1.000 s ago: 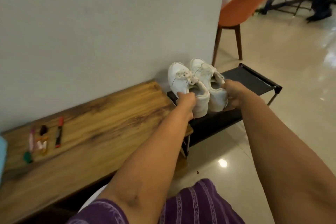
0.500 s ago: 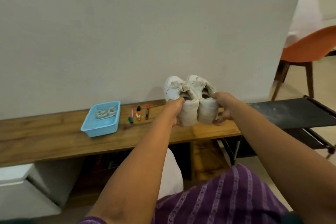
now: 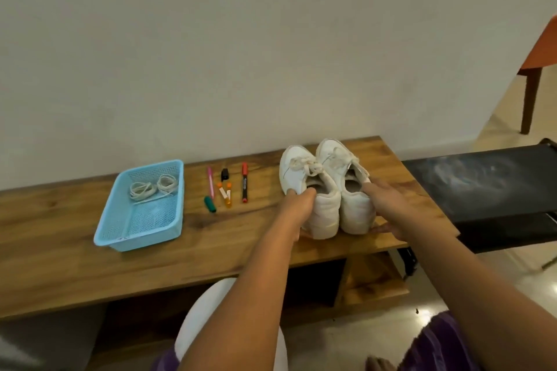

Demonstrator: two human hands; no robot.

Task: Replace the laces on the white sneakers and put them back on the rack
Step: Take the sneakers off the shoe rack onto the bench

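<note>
Two white sneakers stand side by side on the wooden bench (image 3: 60,250), toes toward the wall, with worn laces tied. My left hand (image 3: 297,205) grips the heel collar of the left sneaker (image 3: 298,175), fingers curled into its opening. My right hand (image 3: 391,208) holds the heel of the right sneaker (image 3: 340,163), a finger at the collar and the thumb low by the sole. Coiled white laces (image 3: 150,188) lie in a blue basket (image 3: 120,235) at the bench's left. The black shoe rack (image 3: 482,181) stands just right of the bench.
Several markers (image 3: 244,187) and loose caps lie on the bench between basket and sneakers. An orange chair (image 3: 539,48) stands at the far right. A white round stool (image 3: 205,310) is under me, in front of the bench. A wall runs behind the bench.
I have carried both sneakers from the black rack leftward and set them down on the bench; my view swung left, bringing the basket and markers into sight.
</note>
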